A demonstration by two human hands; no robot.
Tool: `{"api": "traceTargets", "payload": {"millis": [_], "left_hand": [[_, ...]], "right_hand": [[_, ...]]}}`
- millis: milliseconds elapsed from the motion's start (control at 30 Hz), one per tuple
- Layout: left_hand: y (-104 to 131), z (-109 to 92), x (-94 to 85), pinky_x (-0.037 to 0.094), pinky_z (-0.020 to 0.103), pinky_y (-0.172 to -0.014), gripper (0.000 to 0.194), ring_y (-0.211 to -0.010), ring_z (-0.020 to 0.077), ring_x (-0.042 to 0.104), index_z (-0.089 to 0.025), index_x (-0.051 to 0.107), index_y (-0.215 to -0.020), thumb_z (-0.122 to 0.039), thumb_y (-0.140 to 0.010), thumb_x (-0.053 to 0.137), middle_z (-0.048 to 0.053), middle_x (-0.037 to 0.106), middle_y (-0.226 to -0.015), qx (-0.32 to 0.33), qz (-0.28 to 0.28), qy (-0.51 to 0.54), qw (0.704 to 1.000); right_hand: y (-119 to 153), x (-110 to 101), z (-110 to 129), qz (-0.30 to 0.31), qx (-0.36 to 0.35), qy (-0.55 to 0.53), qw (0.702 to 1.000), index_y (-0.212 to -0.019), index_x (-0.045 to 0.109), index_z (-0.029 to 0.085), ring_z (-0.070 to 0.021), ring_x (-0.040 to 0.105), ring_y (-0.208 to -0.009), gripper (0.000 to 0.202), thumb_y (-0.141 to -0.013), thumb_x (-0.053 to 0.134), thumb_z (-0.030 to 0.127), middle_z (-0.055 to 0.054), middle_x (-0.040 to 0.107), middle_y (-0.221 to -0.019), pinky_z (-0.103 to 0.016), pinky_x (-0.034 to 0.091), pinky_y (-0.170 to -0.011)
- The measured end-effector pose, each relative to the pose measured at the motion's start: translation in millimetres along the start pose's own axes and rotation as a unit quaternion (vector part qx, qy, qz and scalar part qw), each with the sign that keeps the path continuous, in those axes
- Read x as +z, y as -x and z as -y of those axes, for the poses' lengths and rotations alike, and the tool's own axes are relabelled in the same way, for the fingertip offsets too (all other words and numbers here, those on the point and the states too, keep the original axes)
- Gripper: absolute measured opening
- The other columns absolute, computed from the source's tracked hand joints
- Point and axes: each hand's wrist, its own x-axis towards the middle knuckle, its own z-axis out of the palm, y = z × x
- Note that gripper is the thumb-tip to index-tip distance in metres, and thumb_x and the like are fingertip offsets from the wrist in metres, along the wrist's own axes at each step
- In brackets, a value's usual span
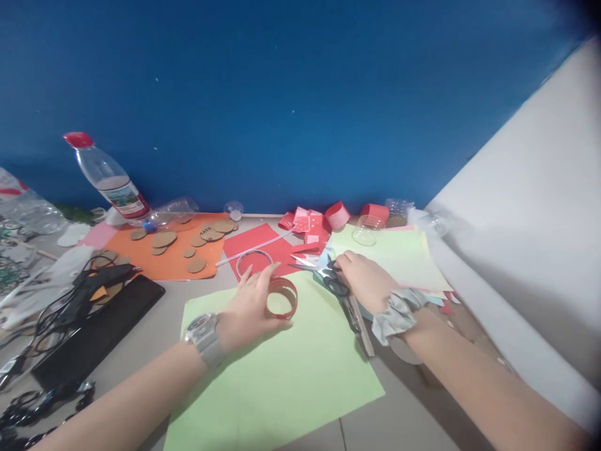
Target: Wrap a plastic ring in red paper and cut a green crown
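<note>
My left hand [251, 300], with a watch on its wrist, is closed around a red ring-shaped band [295, 299]. The band rests on a light green paper sheet [291, 376]. My right hand [364, 275], a grey scrunchie at the wrist, curls its fingers at the black handles of scissors [337, 283]; their blades point left. Just below the scissors lie a black cutter knife [351, 316] and a pale flat strip [364, 329]. Beyond my left hand lies a thin clear ring [255, 252] on red paper [239, 241].
At the left are a bottle with a red cap [113, 178], a black glue gun [101, 275] with cable, and a black slab [103, 329]. Cardboard discs [164, 238] lie on orange paper [141, 266]. Red paper rolls [337, 215] stand by the blue wall [291, 106].
</note>
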Motion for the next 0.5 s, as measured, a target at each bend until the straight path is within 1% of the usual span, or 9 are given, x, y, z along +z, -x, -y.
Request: {"api": "traceTargets", "payload": {"millis": [100,167,233,267,300,367,433,467,500], "left_hand": [[15.9,-0.5,-1.2,0.037,0.053,-0.097,0.067,-0.116,0.0329,0.049,-0.019,0.044,-0.119,-0.040,-0.063,0.075,0.012,0.058,-0.116,-0.060,-0.052,0.000,0.997],[24.0,-0.6,-4.3,0.043,0.050,-0.090,0.064,-0.111,0.0322,0.052,-0.020,0.045,-0.114,-0.041,-0.062,0.076,0.010,0.058,-0.112,-0.095,-0.076,0.018,0.992],[27.7,-0.6,-7.6,0.045,0.050,-0.089,0.064,-0.107,0.0311,0.055,-0.022,0.045,-0.113,-0.042,-0.061,0.077,0.009,0.059,-0.111,-0.107,-0.088,0.043,0.989],[27.6,-0.8,-8.9,0.045,0.049,-0.088,0.063,-0.104,0.0303,0.057,-0.022,0.046,-0.112,-0.043,-0.061,0.078,0.008,0.060,-0.110,-0.110,-0.091,0.063,0.988],[26.0,-1.3,-9.6,0.047,0.049,-0.087,0.063,-0.100,0.0293,0.060,-0.022,0.046,-0.111,-0.044,-0.061,0.078,0.007,0.062,-0.107,-0.116,-0.092,0.088,0.985],[19.5,-3.2,-8.9,0.049,0.047,-0.083,0.062,-0.092,0.0276,0.063,-0.022,0.045,-0.109,-0.046,-0.061,0.078,0.005,0.064,-0.101,-0.137,-0.096,0.144,0.975],[10.6,-7.0,-5.5,0.050,0.047,-0.083,0.063,-0.092,0.0271,0.064,-0.022,0.044,-0.107,-0.046,-0.060,0.079,0.005,0.063,-0.099,-0.144,-0.118,0.176,0.967],[6.2,-9.5,-3.0,0.049,0.047,-0.085,0.064,-0.095,0.0276,0.063,-0.022,0.044,-0.107,-0.045,-0.060,0.080,0.006,0.062,-0.102,-0.131,-0.131,0.181,0.966],[2.3,-12.5,-0.1,0.047,0.048,-0.089,0.065,-0.100,0.0284,0.061,-0.022,0.044,-0.107,-0.044,-0.059,0.081,0.006,0.061,-0.105,-0.111,-0.145,0.183,0.966]], "right_hand": [[5.2,-7.2,-1.9,-0.016,0.018,-0.002,1.000,-0.089,0.058,0.016,-0.0240,0.063,-0.081,0.012,-0.087,0.047,0.011,-0.011,0.066,-0.089,-0.034,0.042,-0.070],[11.2,-9.9,1.4,-0.038,0.054,-0.029,0.997,-0.095,0.055,0.017,-0.0226,0.063,-0.072,0.013,-0.091,0.043,0.017,-0.009,0.067,-0.081,-0.033,0.042,-0.064],[16.9,-8.5,10.9,-0.056,0.091,-0.164,0.981,-0.100,0.051,0.020,-0.0193,0.061,-0.063,0.015,-0.094,0.039,0.026,-0.005,0.067,-0.077,-0.030,0.042,-0.057],[19.1,-6.1,18.0,-0.058,0.100,-0.280,0.953,-0.099,0.049,0.021,-0.0175,0.060,-0.061,0.014,-0.094,0.039,0.029,-0.003,0.066,-0.078,-0.028,0.043,-0.055],[20.7,-2.7,26.0,-0.045,0.093,-0.410,0.906,-0.098,0.047,0.022,-0.0155,0.058,-0.058,0.014,-0.094,0.040,0.033,-0.002,0.065,-0.079,-0.027,0.043,-0.053],[22.0,6.5,42.7,-0.011,0.074,-0.616,0.784,-0.096,0.046,0.021,-0.0120,0.054,-0.053,0.016,-0.091,0.047,0.037,0.000,0.061,-0.077,-0.025,0.043,-0.050],[21.9,17.4,56.5,-0.008,0.065,-0.720,0.691,-0.098,0.048,0.020,-0.0102,0.052,-0.053,0.023,-0.089,0.053,0.040,0.001,0.056,-0.075,-0.024,0.045,-0.051],[21.8,22.7,61.3,-0.016,0.065,-0.749,0.659,-0.099,0.050,0.019,-0.0099,0.052,-0.053,0.024,-0.088,0.054,0.040,0.002,0.053,-0.073,-0.024,0.046,-0.052],[22.0,27.6,64.3,-0.030,0.066,-0.766,0.639,-0.100,0.051,0.020,-0.0100,0.053,-0.055,0.024,-0.088,0.054,0.040,0.003,0.052,-0.072,-0.025,0.047,-0.054]]}}
